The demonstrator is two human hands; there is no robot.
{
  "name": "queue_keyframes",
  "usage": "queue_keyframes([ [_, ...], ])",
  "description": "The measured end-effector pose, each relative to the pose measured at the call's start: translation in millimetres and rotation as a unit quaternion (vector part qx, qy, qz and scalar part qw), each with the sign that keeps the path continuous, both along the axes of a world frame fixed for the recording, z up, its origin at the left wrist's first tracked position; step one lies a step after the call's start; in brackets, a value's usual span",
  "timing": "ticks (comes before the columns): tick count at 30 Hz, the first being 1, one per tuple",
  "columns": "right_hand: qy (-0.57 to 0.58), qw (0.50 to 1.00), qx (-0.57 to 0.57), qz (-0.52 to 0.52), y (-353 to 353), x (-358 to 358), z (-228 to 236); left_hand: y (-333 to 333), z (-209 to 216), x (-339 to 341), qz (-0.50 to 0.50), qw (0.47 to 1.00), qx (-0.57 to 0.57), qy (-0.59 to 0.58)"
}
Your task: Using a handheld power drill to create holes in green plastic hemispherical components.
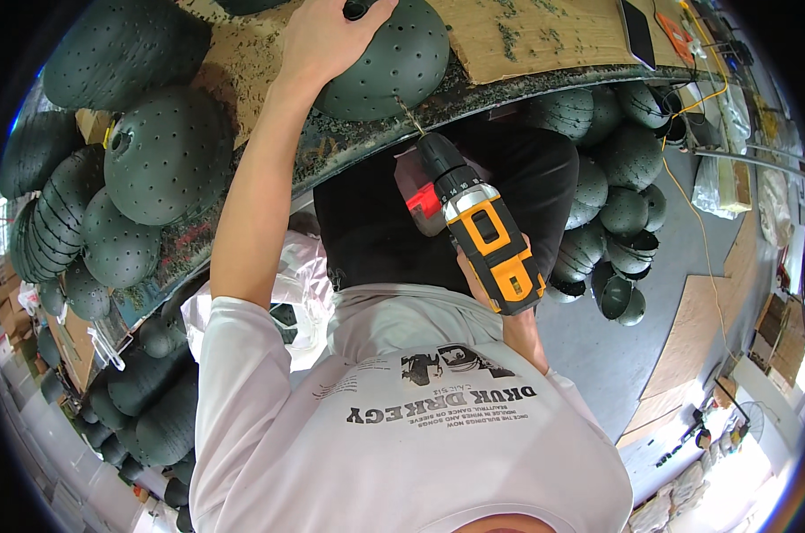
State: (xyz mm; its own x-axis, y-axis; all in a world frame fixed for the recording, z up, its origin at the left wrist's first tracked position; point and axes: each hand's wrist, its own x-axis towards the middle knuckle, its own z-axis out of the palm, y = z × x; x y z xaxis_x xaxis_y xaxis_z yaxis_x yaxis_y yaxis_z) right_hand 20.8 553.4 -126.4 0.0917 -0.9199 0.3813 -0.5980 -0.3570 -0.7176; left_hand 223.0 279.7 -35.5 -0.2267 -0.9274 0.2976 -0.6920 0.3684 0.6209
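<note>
My left hand (338,34) grips the top of a dark green, hollow-looking plastic dome (402,60) dotted with small holes, its thumb and finger around a larger dark opening. The dome lies on the workbench close to its near edge. In my right hand (475,277) is a yellow and black cordless drill (487,222), pointing up at the dome; the drill body hides most of that hand's fingers. The thin drill bit (410,114) reaches the dome's lower side, where its tip meets a spot near the rim. Whether it has entered the plastic I cannot tell.
Drilled domes (167,155) and nested stacks (60,209) crowd the left of the bench. More dome stacks (629,155) lie right of my legs. Green shavings cover the cardboard (545,40) on the bench. A phone (636,34) and yellow cable (700,213) are at right.
</note>
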Motion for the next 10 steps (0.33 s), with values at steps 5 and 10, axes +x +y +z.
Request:
queue_keyframes([
  [5,0.005,0.999,-0.037,-0.002,-1.2,0.7,-0.1,-1.4,-1.3,1.4,0.005,1.0,0.0,-0.007],
  [10,0.021,1.0,0.005,0.007,0.5,-1.4,-1.5,-1.1,-1.4,1.7,0.005,1.0,0.011,-0.01],
])
